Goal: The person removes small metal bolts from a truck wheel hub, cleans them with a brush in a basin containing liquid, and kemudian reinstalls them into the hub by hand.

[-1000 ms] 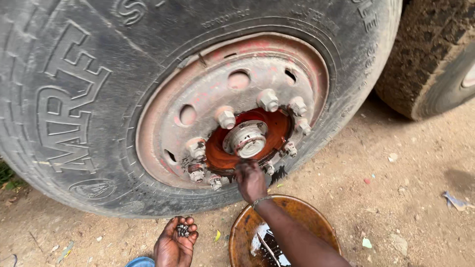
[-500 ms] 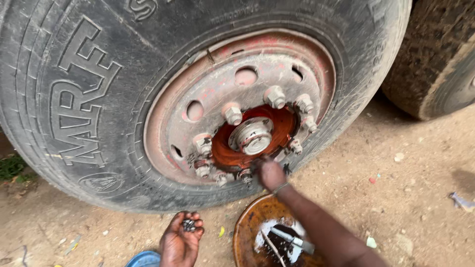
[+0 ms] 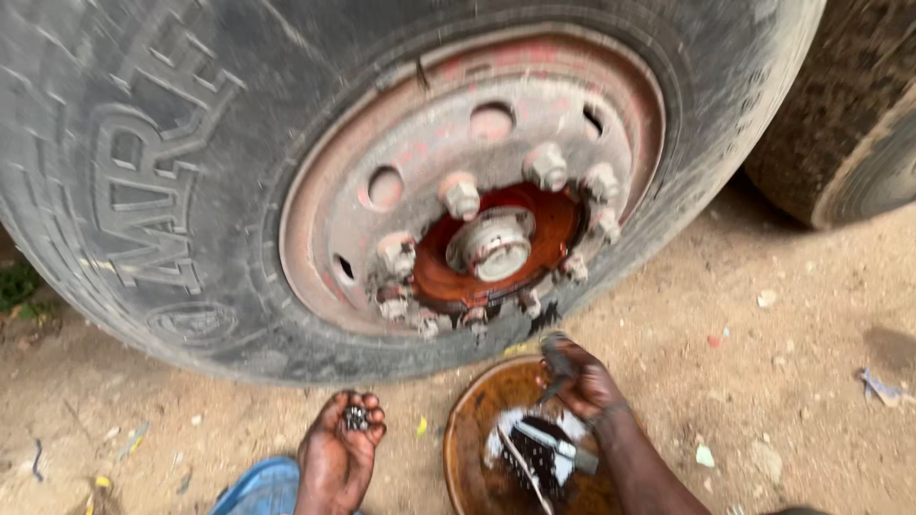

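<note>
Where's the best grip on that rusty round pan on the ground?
Take the rusty pan by its bare left rim, from the left and above. It lies flat and open upward; the right hand and greasy parts crowd its middle and right.

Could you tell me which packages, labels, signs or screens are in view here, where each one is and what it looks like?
Raised moulded lettering: on the left sidewall of the large tyre, big block characters, black rubber dulled by grey dust.
Smaller moulded oval mark: lower on the same sidewall, faint and dusty.
No packages, paper labels, signs or screens show elsewhere.
</note>
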